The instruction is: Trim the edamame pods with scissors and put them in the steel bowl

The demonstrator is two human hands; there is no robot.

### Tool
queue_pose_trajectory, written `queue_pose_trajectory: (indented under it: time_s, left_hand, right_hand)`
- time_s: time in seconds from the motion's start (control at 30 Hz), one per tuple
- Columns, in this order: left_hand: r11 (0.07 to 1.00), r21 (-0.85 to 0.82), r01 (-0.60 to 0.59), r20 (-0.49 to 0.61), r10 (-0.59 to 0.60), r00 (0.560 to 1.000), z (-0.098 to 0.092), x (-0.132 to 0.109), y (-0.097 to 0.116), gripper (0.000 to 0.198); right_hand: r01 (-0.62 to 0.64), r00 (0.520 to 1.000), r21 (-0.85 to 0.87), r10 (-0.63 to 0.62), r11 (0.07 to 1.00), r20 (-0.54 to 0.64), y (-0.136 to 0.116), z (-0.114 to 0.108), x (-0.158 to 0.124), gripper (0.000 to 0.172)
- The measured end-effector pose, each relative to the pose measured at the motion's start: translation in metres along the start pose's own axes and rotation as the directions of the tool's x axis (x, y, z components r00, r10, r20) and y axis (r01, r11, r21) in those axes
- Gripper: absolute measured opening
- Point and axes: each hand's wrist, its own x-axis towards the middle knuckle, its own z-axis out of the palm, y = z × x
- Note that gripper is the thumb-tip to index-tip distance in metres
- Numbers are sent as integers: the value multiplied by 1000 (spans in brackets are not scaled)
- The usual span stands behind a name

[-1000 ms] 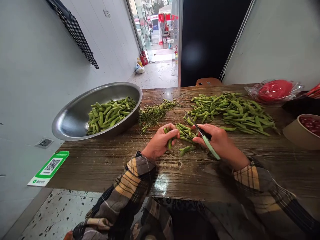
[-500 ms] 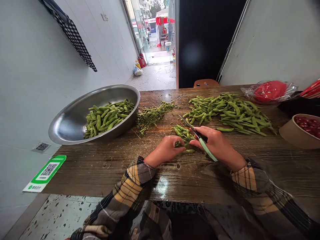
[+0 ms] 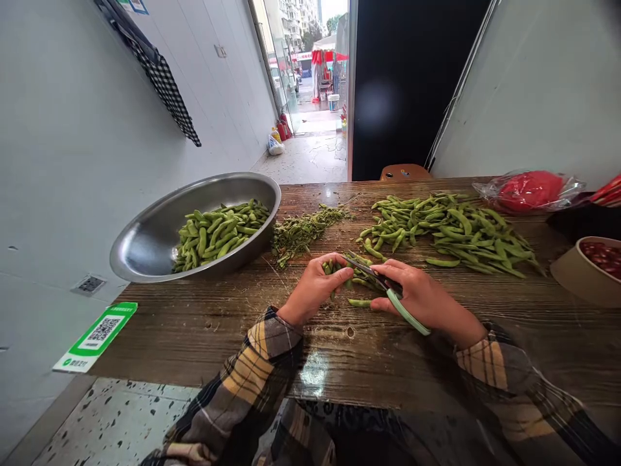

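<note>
My left hand [image 3: 314,288] is closed on a green edamame pod [image 3: 332,266], holding it just above the wooden table [image 3: 194,323]. My right hand [image 3: 418,296] grips a pair of scissors with green handles [image 3: 394,298]; the blades point left toward the held pod. A few loose pods [image 3: 361,301] lie on the table between and under my hands. A large heap of pods [image 3: 451,230] lies beyond my right hand. At the left a steel basin [image 3: 160,236] holds trimmed pods [image 3: 218,230].
A strip of cut pod ends [image 3: 301,230] lies by the basin. A tan bowl of red fruit [image 3: 589,268] and a bagged red thing [image 3: 531,191] sit at right. A chair back [image 3: 405,172] shows behind the table. A QR-code sticker [image 3: 97,333] is on the left wall.
My left hand picked a pod from the small pile and lifted it; the scissors in my right hand swung left so the blades meet the pod.
</note>
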Motion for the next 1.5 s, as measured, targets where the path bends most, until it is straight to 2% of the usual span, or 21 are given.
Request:
queue_pose_trajectory:
  time_s: [0.2, 0.37, 0.5, 0.63, 0.77, 0.93, 1.17, 1.4, 1.5]
  left_hand:
    - [993, 111, -35, 58, 28, 998, 3, -1, 4, 28]
    - [996, 89, -10, 56, 5, 998, 2, -1, 2, 28]
    - [999, 45, -8, 52, 5, 999, 2, -1, 1, 26]
    - [991, -132, 32, -7, -33, 999, 0, 2, -1, 26]
    - [918, -394, 33, -101, -79, 992, -3, 6, -2, 27]
    - [858, -512, 46, -139, -136, 981, -4, 6, 0, 30]
    - [840, -538, 77, -81, -143, 986, 4, 4, -1, 32]
    - [859, -493, 135, 12, -149, 989, 7, 2, -4, 29]
    - [860, -495, 125, 22, -131, 991, 6, 2, -4, 27]
  right_hand:
    - [35, 999, -5, -35, 999, -21, -2, 4, 0, 54]
    - [69, 997, -13, -70, 998, -34, -2, 5, 0, 39]
    - [100, 994, -13, -101, 995, -45, 0, 5, 1, 33]
    - [57, 994, -15, -58, 998, -91, 2, 5, 2, 36]
    - [-4, 993, -21, 1, 1000, -120, 3, 5, 2, 47]
    - [-3, 996, -65, -3, 998, -85, -1, 6, 0, 46]
    - [14, 996, -80, -21, 997, -87, -2, 10, 1, 49]
    - [63, 978, -60, -73, 996, -194, 1, 14, 0, 40]
    - [51, 980, -99, -69, 994, -187, 2, 14, -1, 39]
